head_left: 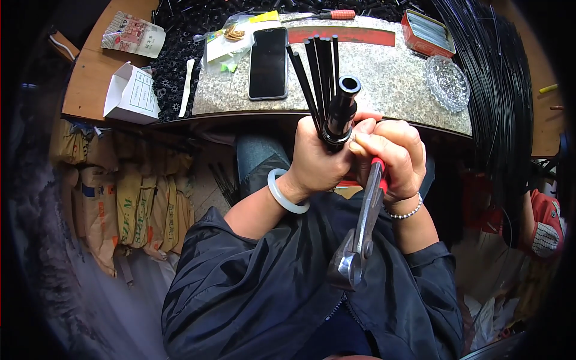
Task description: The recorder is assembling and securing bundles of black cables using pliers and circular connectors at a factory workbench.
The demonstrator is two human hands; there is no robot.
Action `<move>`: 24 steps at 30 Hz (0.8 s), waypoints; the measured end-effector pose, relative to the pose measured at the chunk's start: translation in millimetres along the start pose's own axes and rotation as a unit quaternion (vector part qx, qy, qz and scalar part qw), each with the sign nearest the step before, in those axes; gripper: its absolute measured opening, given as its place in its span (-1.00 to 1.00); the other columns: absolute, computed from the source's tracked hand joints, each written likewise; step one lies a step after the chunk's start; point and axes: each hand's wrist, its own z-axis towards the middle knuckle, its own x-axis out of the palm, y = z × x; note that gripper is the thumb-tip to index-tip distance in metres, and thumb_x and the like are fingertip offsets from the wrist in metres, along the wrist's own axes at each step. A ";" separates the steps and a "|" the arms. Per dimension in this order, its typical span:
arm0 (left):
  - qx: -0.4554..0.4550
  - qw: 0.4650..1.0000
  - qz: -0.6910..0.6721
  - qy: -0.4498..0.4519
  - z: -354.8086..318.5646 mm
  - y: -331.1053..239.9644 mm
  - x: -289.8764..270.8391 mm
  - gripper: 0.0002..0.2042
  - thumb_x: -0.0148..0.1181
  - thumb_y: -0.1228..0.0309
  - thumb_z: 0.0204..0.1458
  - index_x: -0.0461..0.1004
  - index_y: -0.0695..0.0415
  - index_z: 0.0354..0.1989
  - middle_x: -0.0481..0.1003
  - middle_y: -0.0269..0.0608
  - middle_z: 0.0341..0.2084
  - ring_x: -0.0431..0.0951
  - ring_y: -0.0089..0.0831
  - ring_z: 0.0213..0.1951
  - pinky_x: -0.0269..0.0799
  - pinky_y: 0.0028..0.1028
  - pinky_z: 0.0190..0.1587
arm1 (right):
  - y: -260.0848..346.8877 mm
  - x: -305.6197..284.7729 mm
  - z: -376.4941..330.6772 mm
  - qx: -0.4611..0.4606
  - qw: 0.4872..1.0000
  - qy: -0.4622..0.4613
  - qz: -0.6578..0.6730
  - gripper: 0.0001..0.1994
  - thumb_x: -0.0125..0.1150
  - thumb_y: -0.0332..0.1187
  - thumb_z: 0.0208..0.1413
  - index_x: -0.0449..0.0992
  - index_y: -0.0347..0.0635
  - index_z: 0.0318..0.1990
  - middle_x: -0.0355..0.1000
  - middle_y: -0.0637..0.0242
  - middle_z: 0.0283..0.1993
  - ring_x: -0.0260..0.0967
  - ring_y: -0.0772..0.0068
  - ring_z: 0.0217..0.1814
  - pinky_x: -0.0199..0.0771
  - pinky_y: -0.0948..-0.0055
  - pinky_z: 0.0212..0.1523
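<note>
- while gripping a black tube (pixel 341 114) and thin black rods (pixel 324 72) in the left hand (pixel 321 153), curled snugly around both, pinching near the tube's collar with the right hand (pixel 393 153), fingers drawn close together.
- held before the dark jacket (pixel 258 276), near the front edge of the bench (pixel 90 84).
- pointing the tube's open ring end up toward the camera, with its long axis leaning slightly right and away from the body.
- fanning the rods beside the tube toward the bench's far side, with the outermost tilted left.
- also carrying red-handled pliers (pixel 367 216) in the right hand, head directed back toward the body.
- at the far right, holding pale contents, too small to identify, in an open red tin (pixel 414 36).
- close by, set down as a round glass dish (pixel 448 84).
- at left, opened at the flap of a white box (pixel 129 90); cannot see inside.
- beside the dark phone (pixel 268 63), lying in or on a clear bag (pixel 219 54), something brown (pixel 235 33); cannot tell which.
</note>
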 end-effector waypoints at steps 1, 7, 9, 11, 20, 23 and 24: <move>0.000 1.000 0.000 0.000 -0.1 -0.2 -0.2 -0.84 0.07 0.56 0.06 0.45 0.41 -0.23 0.51 -0.16 -0.43 0.50 -0.57 -0.39 0.44 -0.59 -0.34 | -0.2 0.6 -0.4 0.001 1.000 -0.004 0.004 -0.72 0.27 -0.37 -0.25 0.48 -0.22 -0.30 0.41 0.27 -0.39 0.45 0.35 -0.41 0.51 0.45 -0.45; 0.008 1.000 0.013 0.002 0.9 2.8 0.5 -0.84 0.09 0.57 0.05 0.45 0.41 -0.23 0.51 -0.17 -0.42 0.50 -0.57 -0.39 0.44 -0.59 -0.33 | -1.5 0.8 -2.1 0.008 1.000 -0.010 0.002 -0.73 0.30 -0.39 -0.26 0.48 -0.22 -0.31 0.41 0.27 -0.40 0.45 0.36 -0.42 0.50 0.46 -0.44; 0.012 1.000 0.016 0.005 0.8 3.0 0.0 -0.83 0.10 0.58 0.03 0.44 0.41 -0.22 0.51 -0.17 -0.41 0.50 -0.56 -0.37 0.44 -0.59 -0.32 | -1.2 1.8 -2.2 0.009 1.000 -0.010 0.001 -0.72 0.31 -0.41 -0.26 0.48 -0.22 -0.31 0.41 0.27 -0.40 0.45 0.37 -0.43 0.50 0.46 -0.45; 0.009 1.000 0.016 -0.011 0.4 2.0 2.4 -0.85 0.10 0.56 0.03 0.47 0.36 -0.25 0.52 -0.19 -0.45 0.49 -0.59 -0.39 0.43 -0.59 -0.34 | -0.4 3.1 -2.3 0.022 0.999 -0.019 0.014 -0.72 0.33 -0.43 -0.28 0.48 -0.22 -0.31 0.41 0.28 -0.41 0.44 0.37 -0.43 0.49 0.47 -0.45; 0.020 0.999 0.025 -0.028 2.4 2.7 4.0 -0.87 0.09 0.54 0.03 0.50 0.32 -0.28 0.53 -0.22 -0.50 0.48 -0.63 -0.42 0.42 -0.58 -0.37 | -0.7 5.0 -1.8 0.037 0.999 -0.021 0.008 -0.73 0.36 -0.44 -0.27 0.46 -0.21 -0.33 0.40 0.30 -0.41 0.44 0.39 -0.43 0.51 0.47 -0.45; 0.022 0.999 0.026 -0.027 2.9 4.5 3.0 -0.87 0.10 0.54 0.02 0.50 0.32 -0.28 0.53 -0.22 -0.50 0.48 -0.63 -0.42 0.42 -0.58 -0.37 | -1.5 5.6 -1.1 0.037 0.999 -0.020 0.009 -0.73 0.36 -0.43 -0.27 0.46 -0.20 -0.34 0.40 0.31 -0.41 0.45 0.39 -0.43 0.51 0.46 -0.45; 0.026 0.999 0.027 -0.025 3.1 5.4 2.5 -0.87 0.10 0.54 0.02 0.50 0.32 -0.28 0.53 -0.22 -0.50 0.48 -0.63 -0.42 0.42 -0.58 -0.37 | -1.0 5.4 -0.7 0.037 0.999 -0.020 0.009 -0.73 0.36 -0.43 -0.27 0.46 -0.20 -0.34 0.40 0.31 -0.41 0.45 0.39 -0.43 0.51 0.46 -0.45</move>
